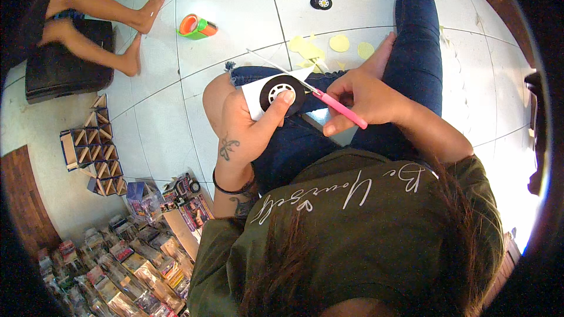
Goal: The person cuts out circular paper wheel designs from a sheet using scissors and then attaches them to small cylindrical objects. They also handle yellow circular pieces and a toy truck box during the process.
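Observation:
My left hand pinches a piece of white paper printed with a black wheel. The thumb presses on the wheel's white hub, and the paper is over my bent leg. In my right hand is a pair of scissors with pink handles. Its long metal blades point up and left, lying along the edge of the wheel and paper. How far the blades are spread is hard to tell.
Yellow paper scraps and cut-out black wheels lie on the white tiles. A green and orange tape roll stands further left. Another person's bare legs are by a black case. Packaged goods crowd the lower left.

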`<state>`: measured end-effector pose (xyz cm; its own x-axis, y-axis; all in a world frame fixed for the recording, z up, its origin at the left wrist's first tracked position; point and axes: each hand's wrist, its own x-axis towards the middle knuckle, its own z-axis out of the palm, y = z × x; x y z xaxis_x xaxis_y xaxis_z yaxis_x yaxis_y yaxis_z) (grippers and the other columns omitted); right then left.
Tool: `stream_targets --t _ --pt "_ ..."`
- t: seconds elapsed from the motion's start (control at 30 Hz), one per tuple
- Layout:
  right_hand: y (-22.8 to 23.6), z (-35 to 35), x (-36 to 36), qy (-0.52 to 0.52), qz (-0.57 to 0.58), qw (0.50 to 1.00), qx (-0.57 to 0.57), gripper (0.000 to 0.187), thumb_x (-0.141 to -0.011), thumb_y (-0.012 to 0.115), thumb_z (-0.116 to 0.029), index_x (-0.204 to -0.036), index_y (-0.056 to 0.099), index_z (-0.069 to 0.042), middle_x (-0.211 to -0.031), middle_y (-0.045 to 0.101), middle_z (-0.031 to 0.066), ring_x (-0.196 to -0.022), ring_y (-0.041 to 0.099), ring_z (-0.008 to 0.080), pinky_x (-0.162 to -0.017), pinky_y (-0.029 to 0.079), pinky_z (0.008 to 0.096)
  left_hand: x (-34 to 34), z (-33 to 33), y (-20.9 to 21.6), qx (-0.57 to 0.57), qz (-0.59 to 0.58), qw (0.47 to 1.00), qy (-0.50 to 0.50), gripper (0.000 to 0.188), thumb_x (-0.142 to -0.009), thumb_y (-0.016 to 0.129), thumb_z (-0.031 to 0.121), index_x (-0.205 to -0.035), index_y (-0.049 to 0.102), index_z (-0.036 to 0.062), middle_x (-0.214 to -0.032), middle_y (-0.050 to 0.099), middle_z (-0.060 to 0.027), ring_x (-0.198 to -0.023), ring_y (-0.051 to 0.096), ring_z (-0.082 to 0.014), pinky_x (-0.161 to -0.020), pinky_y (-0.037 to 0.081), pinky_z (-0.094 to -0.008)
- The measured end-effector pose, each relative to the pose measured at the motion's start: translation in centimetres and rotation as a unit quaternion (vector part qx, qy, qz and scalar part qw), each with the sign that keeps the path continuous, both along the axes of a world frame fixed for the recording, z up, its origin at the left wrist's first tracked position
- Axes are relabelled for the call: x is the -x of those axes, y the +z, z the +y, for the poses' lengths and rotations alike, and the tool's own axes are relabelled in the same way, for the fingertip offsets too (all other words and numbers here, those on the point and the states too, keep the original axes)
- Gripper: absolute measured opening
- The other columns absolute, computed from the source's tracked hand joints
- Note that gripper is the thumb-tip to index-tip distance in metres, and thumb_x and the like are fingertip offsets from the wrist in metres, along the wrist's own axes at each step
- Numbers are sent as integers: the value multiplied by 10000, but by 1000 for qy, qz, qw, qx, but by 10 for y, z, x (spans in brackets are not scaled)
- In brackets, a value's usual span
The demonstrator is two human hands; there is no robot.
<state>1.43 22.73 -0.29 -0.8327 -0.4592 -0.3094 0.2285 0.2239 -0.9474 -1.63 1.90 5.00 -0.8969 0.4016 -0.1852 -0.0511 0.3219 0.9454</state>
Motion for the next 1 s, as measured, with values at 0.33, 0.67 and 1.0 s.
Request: stream_targets --t 0.33,0.67,1.0 --pt "2 10 7 45 33 997 -48 522 -590 772 -504 -502 521 -54 -468 468 12 -435 422 106 -414 293 266 5 -2 5 17 9 999 -47 156 -842 618 160 -783 608 16 -569 544 14 -505 483 -51 -457 359 -204" --pt "12 18 17 85 39 992 -90 525 -571 784 -502 -505 530 -47 -457 469 13 -438 439 117 -417 308 275 9 -7 5 15 -34 996 -77 149 -831 636 159 -796 617 16 -603 553 23 -523 476 -44 -468 362 -199" --pt "20 22 25 116 6 985 -127 457 -570 826 -386 -572 552 -20 -490 451 -8 -472 416 86 -431 284 260 19 -8 5 35 -37 988 -146 158 -823 644 138 -914 632 10 -663 582 13 -581 484 -35 -505 376 -195"
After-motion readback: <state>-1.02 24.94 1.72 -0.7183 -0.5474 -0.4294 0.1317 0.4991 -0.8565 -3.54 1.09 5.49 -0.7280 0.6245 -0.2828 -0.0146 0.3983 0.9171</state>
